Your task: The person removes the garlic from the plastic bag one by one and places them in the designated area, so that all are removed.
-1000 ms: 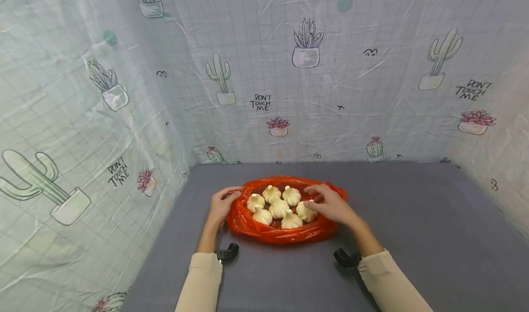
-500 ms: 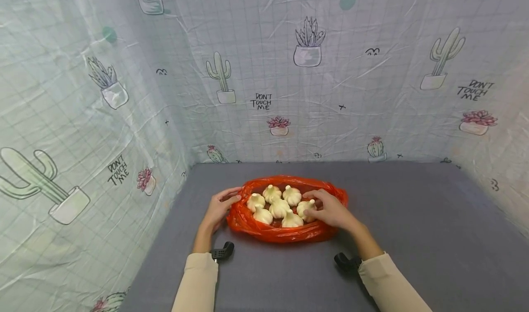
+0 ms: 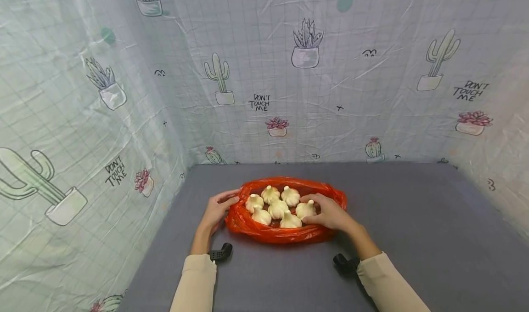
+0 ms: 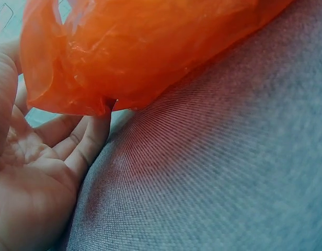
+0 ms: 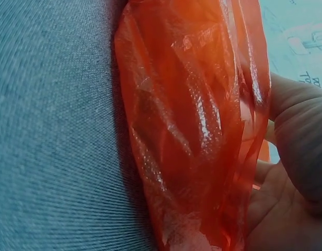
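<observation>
A red plastic bag (image 3: 272, 235), its mouth spread wide and rim rolled down, lies on the grey table with several white garlic bulbs (image 3: 278, 208) inside. My left hand (image 3: 216, 211) holds the bag's left side between thumb and fingers; in the left wrist view, the fingers (image 4: 90, 138) go under the orange-looking plastic. At the right end, my right hand (image 3: 332, 214) reaches over the rim and grips the rightmost garlic bulb (image 3: 305, 209) between thumb and fingers. That bulb still sits among the others. In the right wrist view the bag's wall (image 5: 187, 130) hides the fingertips.
The grey cloth-covered table (image 3: 413, 238) extends around the bag on all sides. A curtain printed with cacti (image 3: 306, 133) hangs behind and along both sides. Black wrist cameras (image 3: 221, 252) sit at both wrists near the cuffs.
My right hand has lowered from hovering over the rightmost garlic bulb to closing thumb and fingers around it. My left hand has shifted slightly left and down at the bag's edge.
</observation>
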Available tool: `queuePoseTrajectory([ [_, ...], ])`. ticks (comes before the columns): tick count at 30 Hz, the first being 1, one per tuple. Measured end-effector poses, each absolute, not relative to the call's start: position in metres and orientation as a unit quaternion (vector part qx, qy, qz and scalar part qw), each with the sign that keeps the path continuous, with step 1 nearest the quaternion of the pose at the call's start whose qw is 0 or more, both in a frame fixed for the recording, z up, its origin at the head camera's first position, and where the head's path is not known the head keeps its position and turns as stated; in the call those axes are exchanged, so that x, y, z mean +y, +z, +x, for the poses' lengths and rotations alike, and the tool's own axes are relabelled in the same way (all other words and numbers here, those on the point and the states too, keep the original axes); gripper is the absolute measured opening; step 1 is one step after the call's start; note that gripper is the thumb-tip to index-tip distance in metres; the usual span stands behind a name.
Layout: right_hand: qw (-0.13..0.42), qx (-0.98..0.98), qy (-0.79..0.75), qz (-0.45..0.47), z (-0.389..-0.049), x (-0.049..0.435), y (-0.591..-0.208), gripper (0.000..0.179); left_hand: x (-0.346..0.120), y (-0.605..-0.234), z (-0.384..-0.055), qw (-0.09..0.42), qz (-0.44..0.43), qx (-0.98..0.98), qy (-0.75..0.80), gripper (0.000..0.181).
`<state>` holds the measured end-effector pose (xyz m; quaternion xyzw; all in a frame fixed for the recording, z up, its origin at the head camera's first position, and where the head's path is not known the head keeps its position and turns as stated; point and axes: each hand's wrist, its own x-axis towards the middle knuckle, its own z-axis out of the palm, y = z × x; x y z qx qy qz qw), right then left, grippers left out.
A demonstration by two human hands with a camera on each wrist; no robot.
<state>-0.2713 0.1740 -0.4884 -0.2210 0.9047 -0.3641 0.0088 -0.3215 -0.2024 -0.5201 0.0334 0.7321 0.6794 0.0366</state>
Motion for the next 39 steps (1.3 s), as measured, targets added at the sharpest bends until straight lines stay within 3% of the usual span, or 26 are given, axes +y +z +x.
queuePoseTrajectory([
  [39,-0.021,0.873,-0.451,-0.184,-0.274,0.185,-0.477,0.049,-0.201,-0.524,-0.323,0.031,0.038,0.738,0.673,0.038],
])
